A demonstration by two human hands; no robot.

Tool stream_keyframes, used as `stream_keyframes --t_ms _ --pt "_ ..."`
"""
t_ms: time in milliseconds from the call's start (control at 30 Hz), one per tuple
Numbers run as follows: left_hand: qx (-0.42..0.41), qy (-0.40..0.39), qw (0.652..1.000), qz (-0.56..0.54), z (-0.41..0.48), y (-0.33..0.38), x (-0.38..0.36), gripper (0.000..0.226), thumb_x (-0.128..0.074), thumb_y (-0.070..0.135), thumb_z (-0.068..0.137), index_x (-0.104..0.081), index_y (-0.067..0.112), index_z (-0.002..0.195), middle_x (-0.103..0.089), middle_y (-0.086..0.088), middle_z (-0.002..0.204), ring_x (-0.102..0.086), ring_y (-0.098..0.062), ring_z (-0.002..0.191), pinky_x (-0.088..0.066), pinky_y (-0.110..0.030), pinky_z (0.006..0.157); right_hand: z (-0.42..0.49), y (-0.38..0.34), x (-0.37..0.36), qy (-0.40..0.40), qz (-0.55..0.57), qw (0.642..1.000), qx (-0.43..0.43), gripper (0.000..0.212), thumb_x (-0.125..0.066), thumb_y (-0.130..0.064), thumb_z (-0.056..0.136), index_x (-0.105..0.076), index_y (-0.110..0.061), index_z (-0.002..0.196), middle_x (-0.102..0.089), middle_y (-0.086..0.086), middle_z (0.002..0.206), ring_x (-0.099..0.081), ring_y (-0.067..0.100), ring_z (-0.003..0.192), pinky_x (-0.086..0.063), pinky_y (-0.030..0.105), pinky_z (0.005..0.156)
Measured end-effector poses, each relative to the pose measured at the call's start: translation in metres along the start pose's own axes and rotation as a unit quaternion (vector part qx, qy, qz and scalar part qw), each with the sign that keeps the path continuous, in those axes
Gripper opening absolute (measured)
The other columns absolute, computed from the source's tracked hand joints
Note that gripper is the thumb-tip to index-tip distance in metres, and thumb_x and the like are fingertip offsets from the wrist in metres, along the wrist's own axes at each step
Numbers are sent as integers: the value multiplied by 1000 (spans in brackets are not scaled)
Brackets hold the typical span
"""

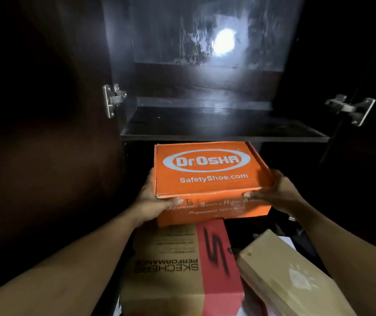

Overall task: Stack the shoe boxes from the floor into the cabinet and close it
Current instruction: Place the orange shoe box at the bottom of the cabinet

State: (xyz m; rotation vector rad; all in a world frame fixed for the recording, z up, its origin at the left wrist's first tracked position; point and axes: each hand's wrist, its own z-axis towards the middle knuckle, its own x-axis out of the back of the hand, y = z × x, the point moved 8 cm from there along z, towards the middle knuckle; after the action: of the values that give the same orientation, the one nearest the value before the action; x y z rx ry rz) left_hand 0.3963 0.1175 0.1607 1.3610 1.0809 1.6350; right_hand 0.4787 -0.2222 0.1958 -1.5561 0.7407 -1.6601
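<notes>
An orange Dr.Osha shoe box (207, 176) is held level in front of the dark open cabinet, just below its shelf (223, 131). My left hand (152, 201) grips the box's left front corner. My right hand (273, 192) clasps its right side. Beneath it lies a brown and red Skechers shoe box (177, 265), with a plain brown box (280, 274) tilted to its right.
Both cabinet doors stand open; the left door (45, 133) and its hinge (112, 99) are at the left, another hinge (351, 108) at the right. A bright light reflects off the glossy back panel (224, 42). The surroundings are very dark.
</notes>
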Motion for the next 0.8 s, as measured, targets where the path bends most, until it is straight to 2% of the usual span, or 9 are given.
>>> stream_keyframes --t_ms 100,233,300,400,467,567,667,733,800 --pt "10 10 1000 7 21 -18 0 121 -90 19 68 -8 34 155 -53 11 130 -50 -8 119 -41 -30 98 20 8 -21 10 -3 1000 5 92 -97 -17 56 -48 -13 134 -58 2 110 -56 16 93 -42 21 69" --pt "33 44 998 16 45 -50 1 122 -88 2 67 -8 21 157 -51 -3 140 -48 -20 130 -42 -44 108 51 35 -61 -13 -11 1000 -12 63 -88 4 63 -53 -14 112 -60 2 94 -52 4 70 -41 6 51" --pt "35 71 997 17 57 -71 6 119 -91 1 63 -17 18 155 -50 -9 141 -48 -28 131 -42 -47 105 62 48 -79 -20 -23 999 -18 62 -88 1 64 -54 -16 113 -62 3 97 -55 8 72 -41 7 50" --pt "38 89 995 18 71 -94 7 104 -94 7 57 -38 31 141 -53 -6 137 -52 -36 128 -44 -56 104 72 60 -104 -42 -43 998 -22 73 -90 -9 65 -55 -15 128 -62 2 108 -56 17 89 -42 21 59" --pt "39 83 994 51 72 -99 3 95 -85 -7 65 -32 34 132 -49 -6 131 -49 -34 129 -41 -50 107 76 69 -119 -60 -65 996 -26 73 -91 -15 66 -56 -14 131 -60 0 105 -56 16 91 -42 22 66" --pt "76 62 989 110 78 -120 2 82 -77 -9 76 -36 9 145 -52 -8 125 -50 -25 122 -42 -37 100 83 87 -140 -82 -81 992 -46 70 -93 -26 62 -64 -13 125 -69 1 100 -62 15 84 -47 23 69" --pt "141 51 980 129 81 -139 0 53 -72 -1 85 -49 2 133 -58 -11 112 -57 -26 110 -46 -35 88 89 100 -157 -107 -83 988 -71 53 -90 -23 68 -66 -9 114 -66 -5 86 -58 3 66 -41 6 51" --pt "160 58 974 149 83 -144 0 45 -67 8 91 -49 5 132 -59 -14 118 -57 -29 113 -44 -34 89 93 105 -166 -122 -96 985 -75 43 -85 -20 75 -65 -10 111 -65 -3 91 -53 -5 66 -38 2 46" --pt "163 58 967 187 87 -147 -3 40 -62 15 96 -49 7 133 -59 -16 127 -56 -32 118 -40 -31 89 94 101 -173 -120 -112 985 -50 48 -83 -21 77 -62 -11 119 -67 0 105 -62 7 85 -48 7 67"
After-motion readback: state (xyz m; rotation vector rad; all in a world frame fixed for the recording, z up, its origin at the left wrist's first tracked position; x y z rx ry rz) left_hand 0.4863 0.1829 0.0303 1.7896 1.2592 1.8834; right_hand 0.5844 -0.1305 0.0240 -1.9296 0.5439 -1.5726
